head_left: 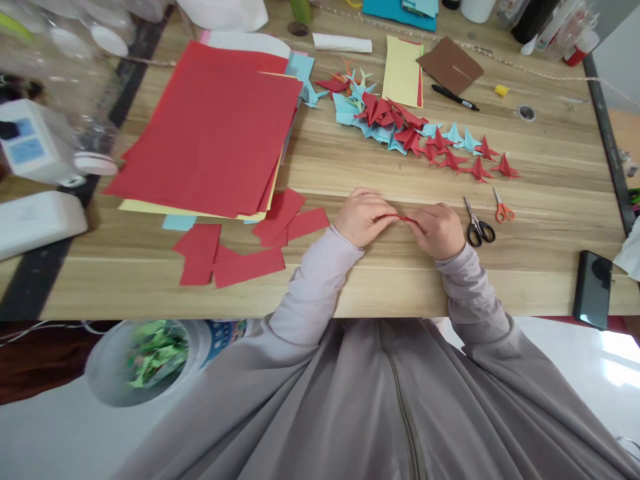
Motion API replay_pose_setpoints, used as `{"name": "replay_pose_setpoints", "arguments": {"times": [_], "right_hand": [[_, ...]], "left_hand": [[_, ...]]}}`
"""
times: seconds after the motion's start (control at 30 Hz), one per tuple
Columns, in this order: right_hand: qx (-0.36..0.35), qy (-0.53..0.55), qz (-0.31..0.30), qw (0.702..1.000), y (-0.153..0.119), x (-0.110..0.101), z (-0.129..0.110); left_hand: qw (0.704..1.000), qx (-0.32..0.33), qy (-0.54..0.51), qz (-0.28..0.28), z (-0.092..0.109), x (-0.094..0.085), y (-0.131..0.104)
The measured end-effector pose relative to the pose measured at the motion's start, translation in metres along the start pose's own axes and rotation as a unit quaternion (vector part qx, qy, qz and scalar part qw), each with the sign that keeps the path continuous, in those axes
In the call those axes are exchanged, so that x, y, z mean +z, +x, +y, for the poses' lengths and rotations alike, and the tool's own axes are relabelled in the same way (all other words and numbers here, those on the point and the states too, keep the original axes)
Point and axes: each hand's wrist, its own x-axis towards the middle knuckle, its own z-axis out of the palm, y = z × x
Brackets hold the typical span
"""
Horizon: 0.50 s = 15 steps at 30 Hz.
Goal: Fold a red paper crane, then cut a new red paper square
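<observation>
Between my two hands a small folded piece of red paper is pinched above the wooden table. My left hand has its thumb and fingers closed on the left end. My right hand grips the other end, its fingers curled in. Most of the paper is hidden by the fingers. Beyond the hands lie several folded paper cranes, red ones and light blue ones. Black-handled scissors and small orange scissors rest just right of my right hand.
Large red sheets are stacked at the left, with cut red pieces near the front edge. Yellow paper, a brown square and a black pen lie at the back. A phone sits at the right front edge.
</observation>
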Motion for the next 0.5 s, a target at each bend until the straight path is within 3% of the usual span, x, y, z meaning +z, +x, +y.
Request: {"name": "replay_pose_setpoints", "arguments": {"times": [0.3, 0.5], "right_hand": [[-0.007, 0.002, -0.016, 1.0, 0.0023, -0.0019, -0.0038], [-0.017, -0.018, 0.005, 1.0, 0.0016, -0.0015, -0.003]], "left_hand": [[0.999, 0.003, -0.031, 0.013, 0.002, -0.0013, 0.0007], [0.998, -0.016, -0.049, 0.029, 0.0058, -0.0006, 0.0016]]}}
